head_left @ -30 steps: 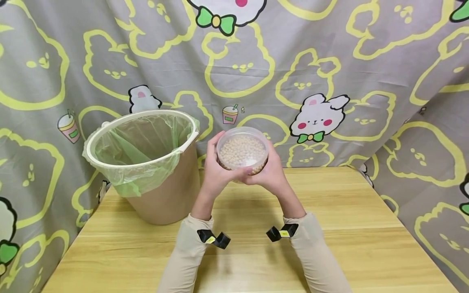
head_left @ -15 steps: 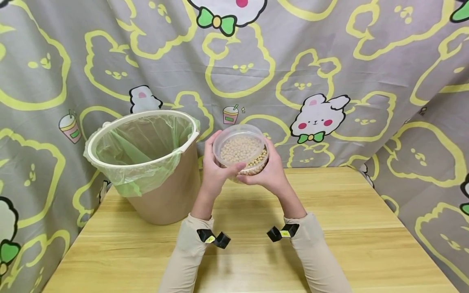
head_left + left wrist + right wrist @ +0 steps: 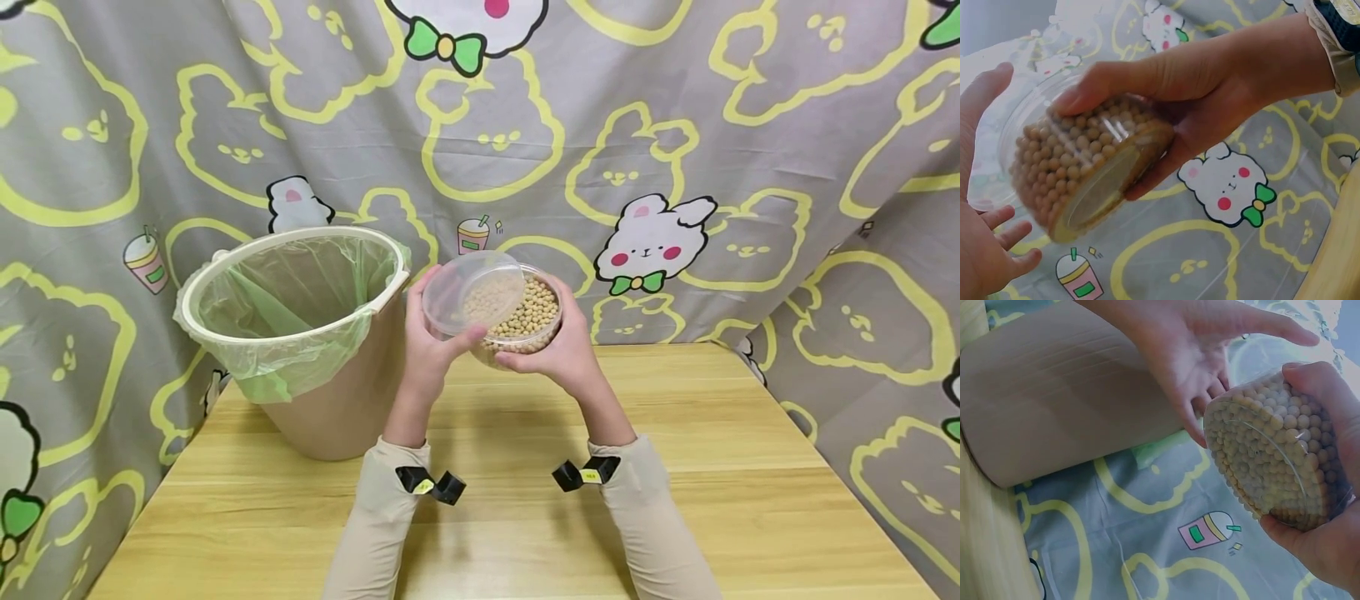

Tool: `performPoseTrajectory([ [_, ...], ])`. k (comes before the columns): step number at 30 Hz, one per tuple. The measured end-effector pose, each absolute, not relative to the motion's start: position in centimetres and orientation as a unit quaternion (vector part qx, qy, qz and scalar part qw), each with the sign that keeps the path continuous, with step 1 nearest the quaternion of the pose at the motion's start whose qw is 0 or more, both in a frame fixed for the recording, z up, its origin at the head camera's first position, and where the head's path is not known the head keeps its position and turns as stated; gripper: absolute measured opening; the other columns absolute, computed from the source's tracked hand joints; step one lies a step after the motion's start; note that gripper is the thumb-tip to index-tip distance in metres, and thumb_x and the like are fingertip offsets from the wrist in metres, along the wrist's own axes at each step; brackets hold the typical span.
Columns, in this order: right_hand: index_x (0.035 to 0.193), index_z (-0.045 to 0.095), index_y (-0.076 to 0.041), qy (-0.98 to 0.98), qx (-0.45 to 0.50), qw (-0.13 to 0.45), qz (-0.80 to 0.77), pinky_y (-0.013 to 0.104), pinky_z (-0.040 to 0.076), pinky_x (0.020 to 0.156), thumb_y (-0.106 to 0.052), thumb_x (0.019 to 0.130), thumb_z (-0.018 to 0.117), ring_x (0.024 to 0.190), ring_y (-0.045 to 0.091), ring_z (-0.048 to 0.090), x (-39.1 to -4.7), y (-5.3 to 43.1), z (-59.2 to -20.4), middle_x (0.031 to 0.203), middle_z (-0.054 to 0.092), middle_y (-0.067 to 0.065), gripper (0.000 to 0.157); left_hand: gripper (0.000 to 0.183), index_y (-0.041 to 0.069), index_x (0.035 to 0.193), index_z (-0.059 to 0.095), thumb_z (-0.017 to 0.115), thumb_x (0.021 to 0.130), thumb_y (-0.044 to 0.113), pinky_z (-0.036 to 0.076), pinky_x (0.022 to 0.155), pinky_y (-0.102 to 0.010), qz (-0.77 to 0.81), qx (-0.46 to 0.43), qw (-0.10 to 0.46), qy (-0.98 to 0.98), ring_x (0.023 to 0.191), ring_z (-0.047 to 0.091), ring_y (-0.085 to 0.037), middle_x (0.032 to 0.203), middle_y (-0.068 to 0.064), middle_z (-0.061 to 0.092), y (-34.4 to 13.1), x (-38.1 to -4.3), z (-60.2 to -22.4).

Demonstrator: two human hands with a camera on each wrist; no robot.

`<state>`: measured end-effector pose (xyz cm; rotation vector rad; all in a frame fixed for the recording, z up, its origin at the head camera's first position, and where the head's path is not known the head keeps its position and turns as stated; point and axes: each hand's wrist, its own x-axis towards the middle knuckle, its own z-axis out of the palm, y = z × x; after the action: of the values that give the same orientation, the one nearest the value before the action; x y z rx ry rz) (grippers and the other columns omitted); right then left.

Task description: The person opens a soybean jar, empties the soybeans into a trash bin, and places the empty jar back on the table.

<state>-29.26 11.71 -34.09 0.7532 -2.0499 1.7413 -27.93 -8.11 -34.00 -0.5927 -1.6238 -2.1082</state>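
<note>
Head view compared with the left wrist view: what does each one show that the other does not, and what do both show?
Only the head view shows the bin with its green liner, the wooden table and the clear lid, which the left hand holds at the tub's left. Only the left wrist view shows the tub's underside. Both show the right hand gripping the tub of beans and the rabbit-print cloth.

Tan beans [image 3: 534, 307], a brown bin [image 3: 341, 400] lined green, and grey cloth [image 3: 675, 125] with yellow bunny outlines.
</note>
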Motion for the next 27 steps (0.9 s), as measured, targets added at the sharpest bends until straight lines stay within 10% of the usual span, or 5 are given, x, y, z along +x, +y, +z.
performPoseTrajectory([
  [27, 0.150, 0.043, -0.013, -0.696, 0.191, 0.226, 0.654, 0.027, 0.045, 0.106, 0.009, 0.058, 0.091, 0.129, 0.020, 0.050, -29.9, 17.0, -32.5, 0.145, 0.046, 0.009, 0.107, 0.123, 0.006, 0.154, 0.029, 0.093, 0.062, 0.057, 0.037, 0.118, -0.042, -0.746, -0.211, 0.225, -0.591, 0.139, 0.048, -0.023, 0.153, -0.011, 0.046, -8.8, -29.5, -35.3],
])
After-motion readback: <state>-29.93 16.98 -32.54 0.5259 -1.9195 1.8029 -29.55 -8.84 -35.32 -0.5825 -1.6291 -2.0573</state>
